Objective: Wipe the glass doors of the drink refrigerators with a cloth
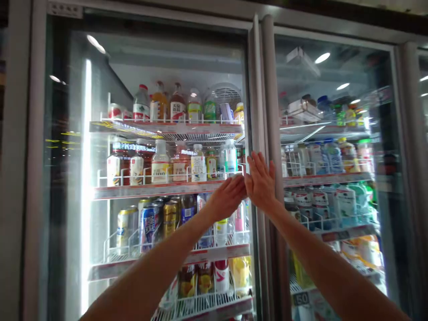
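My right hand (261, 180) lies flat with its fingers stretched upward on the metal edge of the left glass door (258, 111), where it meets the right door's frame (270, 89). Close beside it, my left hand (229, 196) reaches in from the left, fingers stretched toward the same edge and holding nothing I can see. Its fingertips come up against the right hand, partly hidden there. Behind the left door's glass stand bottles on wire shelves, among them a white-labelled tea bottle (198, 164) near my left hand.
A blue can (147, 227) and a gold can (170, 218) stand on the shelf below. The right cooler door (334, 67) covers more drinks and reflects ceiling lights. A bright light strip (87, 178) runs down the left inside wall.
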Demonstrator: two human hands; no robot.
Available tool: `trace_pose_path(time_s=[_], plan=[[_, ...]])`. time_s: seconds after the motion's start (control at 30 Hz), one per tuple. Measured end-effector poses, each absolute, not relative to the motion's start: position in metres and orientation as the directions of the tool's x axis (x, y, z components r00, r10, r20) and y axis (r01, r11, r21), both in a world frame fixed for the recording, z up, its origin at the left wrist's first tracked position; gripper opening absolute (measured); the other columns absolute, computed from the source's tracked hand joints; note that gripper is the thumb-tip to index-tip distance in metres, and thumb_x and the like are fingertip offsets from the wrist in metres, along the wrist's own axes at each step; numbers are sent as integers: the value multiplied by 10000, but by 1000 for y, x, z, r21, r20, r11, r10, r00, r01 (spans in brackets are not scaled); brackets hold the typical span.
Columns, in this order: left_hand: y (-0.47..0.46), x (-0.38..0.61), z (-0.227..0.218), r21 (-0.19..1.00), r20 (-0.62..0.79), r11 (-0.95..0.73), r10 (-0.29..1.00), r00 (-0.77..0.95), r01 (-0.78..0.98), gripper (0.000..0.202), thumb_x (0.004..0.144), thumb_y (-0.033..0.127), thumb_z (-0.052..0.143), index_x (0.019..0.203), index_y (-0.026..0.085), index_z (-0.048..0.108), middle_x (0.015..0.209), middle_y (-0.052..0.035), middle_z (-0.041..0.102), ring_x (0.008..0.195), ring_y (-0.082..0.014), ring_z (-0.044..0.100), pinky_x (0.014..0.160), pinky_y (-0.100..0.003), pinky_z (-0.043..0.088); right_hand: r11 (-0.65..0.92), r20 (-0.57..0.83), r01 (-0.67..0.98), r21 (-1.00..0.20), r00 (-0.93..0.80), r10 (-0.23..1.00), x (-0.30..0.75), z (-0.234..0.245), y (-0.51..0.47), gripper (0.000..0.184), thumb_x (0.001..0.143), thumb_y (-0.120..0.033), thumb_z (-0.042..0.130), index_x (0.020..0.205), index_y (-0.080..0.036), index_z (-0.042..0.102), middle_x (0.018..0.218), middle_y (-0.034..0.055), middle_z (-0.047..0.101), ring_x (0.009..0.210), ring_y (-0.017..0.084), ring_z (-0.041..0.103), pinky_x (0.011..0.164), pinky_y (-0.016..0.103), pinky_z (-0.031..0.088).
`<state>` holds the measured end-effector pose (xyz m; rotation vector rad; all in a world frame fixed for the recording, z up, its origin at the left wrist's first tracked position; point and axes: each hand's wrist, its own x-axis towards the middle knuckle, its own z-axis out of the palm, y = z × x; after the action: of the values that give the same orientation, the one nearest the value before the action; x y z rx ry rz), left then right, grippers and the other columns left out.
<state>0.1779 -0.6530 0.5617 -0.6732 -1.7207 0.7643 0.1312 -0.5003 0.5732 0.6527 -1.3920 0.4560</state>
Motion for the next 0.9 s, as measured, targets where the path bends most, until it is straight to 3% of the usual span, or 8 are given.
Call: trace_pose_path(time_s=[0.13,0.23,0.3,0.4,0.47,0.63,0.8,0.9], plan=[[-671,188,552,-831,508,551,810,-292,82,476,890,233,398,1364,206,374,1442,-41,400,1392,-190,228,1144,-386,213,731,988,-667,146,131,-77,131,571,-501,539,933,-269,290,1460,-231,185,1473,74,354,1395,224,240,1132,495,143],[-684,196,556,-643,754,762,615,-228,-71,492,885,223,403,1370,148,366,1440,-93,393,1403,-222,188,1134,-423,229,724,987,-673,153,136,-83,133,566,-508,540,936,-274,296,1461,-246,174,1470,71,361,1388,218,263,1130,489,160],[-687,202,542,-579,810,807,556,-186,-110,487,882,212,408,1362,141,380,1442,-95,391,1405,-241,177,1126,-434,241,713,986,-683,159,145,-81,134,562,-513,541,937,-273,302,1462,-244,171,1465,78,369,1387,214,266,1130,486,163],[-691,211,503,-825,532,564,800,-278,42,458,892,244,409,1350,231,405,1456,1,378,1400,-180,203,1139,-361,232,692,984,-702,170,154,-85,135,556,-518,550,936,-271,312,1464,-242,163,1474,79,353,1393,209,249,1134,483,150],[-696,216,487,-883,403,457,856,-323,109,450,899,282,408,1348,268,403,1462,34,367,1395,-150,215,1145,-342,220,679,983,-712,178,155,-95,136,553,-522,560,933,-272,321,1467,-245,154,1486,72,333,1397,203,238,1139,477,140],[-705,219,485,-640,760,756,598,-255,-135,481,882,273,435,1357,202,404,1445,-51,392,1395,-224,219,1136,-423,216,661,985,-731,169,156,-79,139,548,-534,569,931,-259,317,1471,-247,138,1492,68,321,1399,207,232,1136,483,151],[-717,226,484,-826,531,564,782,-326,7,491,883,310,428,1367,243,382,1482,12,325,1404,-179,188,1151,-359,200,644,976,-734,217,188,-114,145,541,-545,581,929,-252,330,1472,-253,124,1486,64,332,1400,201,232,1138,469,165],[-730,229,503,-620,778,775,588,-219,-123,527,872,264,440,1386,192,349,1460,-53,361,1410,-204,152,1150,-417,195,642,974,-734,221,196,-111,148,537,-551,579,927,-250,334,1470,-258,133,1484,54,339,1400,190,229,1143,453,157]])
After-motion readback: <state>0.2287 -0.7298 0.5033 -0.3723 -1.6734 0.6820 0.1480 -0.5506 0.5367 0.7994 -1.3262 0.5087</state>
